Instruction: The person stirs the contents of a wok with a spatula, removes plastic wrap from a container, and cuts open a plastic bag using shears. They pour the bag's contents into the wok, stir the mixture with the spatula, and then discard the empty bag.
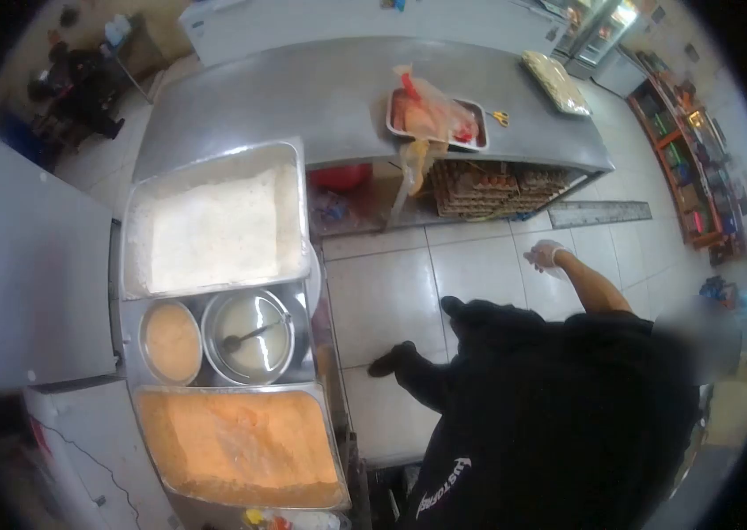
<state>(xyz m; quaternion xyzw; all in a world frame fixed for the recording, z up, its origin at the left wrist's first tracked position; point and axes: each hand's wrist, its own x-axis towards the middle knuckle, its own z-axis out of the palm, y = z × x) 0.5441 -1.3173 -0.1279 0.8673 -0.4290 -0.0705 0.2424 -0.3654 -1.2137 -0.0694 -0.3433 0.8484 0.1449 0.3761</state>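
Note:
Neither my left hand nor my right hand shows in the head view. At the lower left, a large metal tray (331, 442) holds orange powder (188, 424) with a pale, see-through shape on it that I cannot make out. Behind it stand a round pan of orange powder (172, 343) and a steel bowl (211, 309) of whitish liquid with a ladle (254, 335) resting in it. Farther back, a big metal tray (301, 190) contains white powder (223, 225).
A person in black (568, 424) stands close at the right; their gloved hand (547, 254) hangs over the floor. The steel table (303, 97) carries a tray of raw meat with plastic (431, 115), yellow scissors (501, 117) and a packed bag (554, 82). Egg trays (479, 190) are stacked beneath.

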